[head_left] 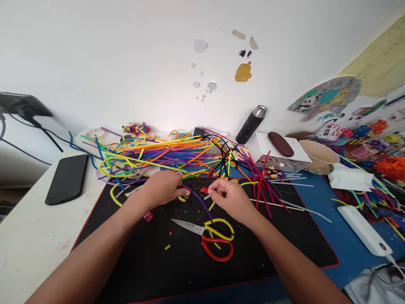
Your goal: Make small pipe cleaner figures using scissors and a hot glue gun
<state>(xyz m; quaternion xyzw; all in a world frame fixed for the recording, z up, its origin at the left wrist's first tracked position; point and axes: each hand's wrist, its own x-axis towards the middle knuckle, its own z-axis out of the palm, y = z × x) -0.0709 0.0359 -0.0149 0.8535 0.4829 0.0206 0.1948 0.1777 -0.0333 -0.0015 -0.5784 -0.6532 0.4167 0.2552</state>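
My left hand [167,187] is closed, fingers curled down and thumb pressed in, at the near edge of the pipe cleaner pile; whatever it grips is hidden. A purple pipe cleaner [201,199] runs from beside its fingertips toward the scissors. Just below the thumb lies a small yellow-and-dark piece [182,199]. My right hand [228,197] is pinched shut, its fingertips beside a small red piece [204,190] and a short pale stick [207,196]; what is in the pinch is too small to tell. Scissors [202,232] with yellow and red handles lie slightly open on the black mat [152,261].
Colourful pipe cleaners [158,154] are heaped along the wall. Behind stand a black thermos [251,124] and a white box [278,154] with a brown case on top. A phone [67,179] lies at left, a white device [363,232] at right. Tiny scraps dot the mat.
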